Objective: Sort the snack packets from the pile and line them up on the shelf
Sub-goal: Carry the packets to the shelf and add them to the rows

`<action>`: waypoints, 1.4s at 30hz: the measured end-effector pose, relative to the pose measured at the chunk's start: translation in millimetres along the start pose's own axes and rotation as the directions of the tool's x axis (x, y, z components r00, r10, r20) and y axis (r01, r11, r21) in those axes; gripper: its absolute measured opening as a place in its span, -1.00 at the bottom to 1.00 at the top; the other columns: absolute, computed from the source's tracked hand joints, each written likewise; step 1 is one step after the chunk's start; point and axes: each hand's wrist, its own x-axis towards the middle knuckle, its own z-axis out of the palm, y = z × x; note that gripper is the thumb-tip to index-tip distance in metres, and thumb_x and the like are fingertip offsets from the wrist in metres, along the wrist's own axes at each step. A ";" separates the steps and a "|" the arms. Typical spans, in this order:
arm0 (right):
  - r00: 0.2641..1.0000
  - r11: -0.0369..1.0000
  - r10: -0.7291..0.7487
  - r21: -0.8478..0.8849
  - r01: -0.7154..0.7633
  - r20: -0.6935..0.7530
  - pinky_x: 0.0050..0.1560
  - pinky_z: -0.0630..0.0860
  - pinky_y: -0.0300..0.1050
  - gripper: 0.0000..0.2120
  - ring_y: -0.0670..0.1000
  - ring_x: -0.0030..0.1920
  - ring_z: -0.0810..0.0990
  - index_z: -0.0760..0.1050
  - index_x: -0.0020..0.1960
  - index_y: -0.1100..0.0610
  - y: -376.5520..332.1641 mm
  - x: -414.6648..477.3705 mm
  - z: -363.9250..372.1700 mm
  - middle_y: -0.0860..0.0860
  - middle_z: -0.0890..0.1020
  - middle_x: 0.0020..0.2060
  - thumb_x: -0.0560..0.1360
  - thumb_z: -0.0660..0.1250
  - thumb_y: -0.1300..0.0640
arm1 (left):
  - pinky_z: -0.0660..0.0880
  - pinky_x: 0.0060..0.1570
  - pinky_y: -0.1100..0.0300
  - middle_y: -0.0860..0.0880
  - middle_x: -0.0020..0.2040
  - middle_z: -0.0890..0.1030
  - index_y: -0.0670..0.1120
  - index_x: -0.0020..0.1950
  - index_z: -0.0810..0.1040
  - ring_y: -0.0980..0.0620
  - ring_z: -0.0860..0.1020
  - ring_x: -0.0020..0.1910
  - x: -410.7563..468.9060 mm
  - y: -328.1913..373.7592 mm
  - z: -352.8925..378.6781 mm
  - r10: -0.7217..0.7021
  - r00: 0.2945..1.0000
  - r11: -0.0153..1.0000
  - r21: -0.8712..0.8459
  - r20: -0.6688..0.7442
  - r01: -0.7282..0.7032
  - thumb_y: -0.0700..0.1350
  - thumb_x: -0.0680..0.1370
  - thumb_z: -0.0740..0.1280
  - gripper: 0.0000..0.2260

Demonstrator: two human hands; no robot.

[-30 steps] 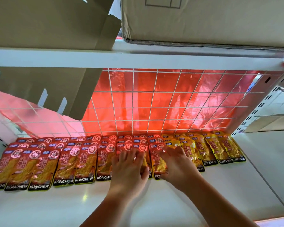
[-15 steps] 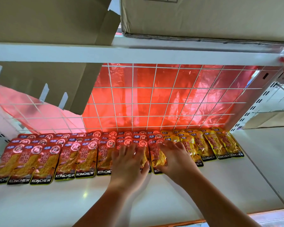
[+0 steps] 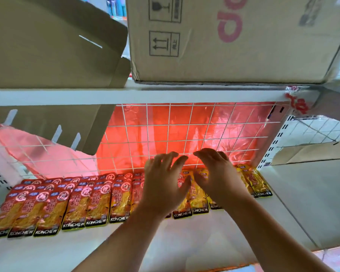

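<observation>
cardboard boxes [image 3: 234, 40]: two on the upper level, the left one with its flaps open, the right one closed and printed.
shelf [image 3: 185, 242]: white, carrying the packets along its back edge.
wire grid [image 3: 185, 134]: white, upright behind the packets, with a red sheet [image 3: 159, 122] behind it.
red packets [image 3: 77, 203]: overlapping rows lying flat on the left and middle of the shelf.
yellow packets [image 3: 257, 181]: flat, right of the red ones, reaching the right end.
left hand [image 3: 163, 189]: over the row's middle, fingers spread, grip empty.
right hand [image 3: 218, 173]: just beside it over yellow packets, fingers loosely bent, grip empty.
</observation>
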 end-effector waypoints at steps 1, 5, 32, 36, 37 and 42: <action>0.999 1.000 -0.001 0.011 0.002 -0.041 0.22 0.49 0.01 -0.48 0.13 0.23 0.52 0.49 0.39 0.05 3.7 -0.3 -15.3 0.00 0.57 0.29 0.46 0.46 0.00 | 0.43 0.20 -0.11 -0.04 0.27 0.57 0.00 0.36 0.58 -0.14 0.52 0.23 12.3 10.5 -7.1 0.038 0.999 0.999 -0.014 -0.029 -0.038 0.14 0.52 0.34 -0.55; 0.983 0.998 -0.010 0.063 0.022 -0.184 0.21 0.47 0.01 -0.51 0.15 0.20 0.53 0.51 0.36 0.05 14.0 0.1 -63.7 0.00 0.59 0.25 0.44 0.46 0.07 | 0.42 0.18 -0.08 -0.01 0.25 0.57 -0.01 0.37 0.57 -0.13 0.53 0.22 51.8 47.8 -32.2 0.133 0.985 0.989 -0.056 -0.110 -0.140 0.11 0.51 0.37 -0.55; 0.761 0.933 0.304 0.019 -0.359 -0.573 0.10 0.47 -0.17 -0.58 -0.02 0.15 0.60 0.58 0.30 -0.05 288.8 -235.8 -469.8 -0.08 0.65 0.17 0.45 0.43 0.11 | 0.52 -0.04 0.15 0.10 0.00 0.64 0.09 0.18 0.61 0.04 0.60 -0.07 240.2 531.0 -76.0 0.481 0.876 0.822 -0.363 0.031 -0.438 0.08 0.56 0.39 -0.78; 0.744 0.904 0.359 0.011 -0.427 -0.564 0.10 0.44 -0.17 -0.58 0.04 0.20 0.59 0.57 0.33 -0.05 316.9 -247.5 -481.1 -0.05 0.63 0.23 0.48 0.43 0.10 | 0.42 -0.13 0.21 0.08 0.06 0.62 0.06 0.22 0.61 0.06 0.57 -0.05 254.9 553.0 -63.1 0.466 0.881 0.835 -0.371 0.084 -0.406 0.05 0.58 0.38 -0.77; 0.740 0.899 0.369 0.012 -0.439 -0.562 0.09 0.45 -0.17 -0.59 0.04 0.19 0.59 0.57 0.32 -0.05 322.4 -247.2 -481.2 -0.05 0.64 0.22 0.48 0.43 0.10 | 0.41 -0.14 0.22 0.08 0.07 0.62 0.06 0.23 0.61 0.06 0.56 -0.04 259.0 556.3 -58.6 0.461 0.881 0.839 -0.373 0.101 -0.397 0.06 0.59 0.38 -0.76; 0.768 0.874 0.396 -0.050 -0.484 -0.504 0.08 0.48 -0.11 -0.60 0.07 0.17 0.58 0.54 0.35 -0.06 345.6 -227.6 -477.6 -0.02 0.65 0.20 0.51 0.40 0.07 | 0.45 -0.14 0.21 0.10 0.06 0.61 0.08 0.20 0.60 0.10 0.56 -0.03 286.4 568.2 -34.9 0.410 0.893 0.860 -0.406 0.187 -0.310 0.05 0.57 0.37 -0.78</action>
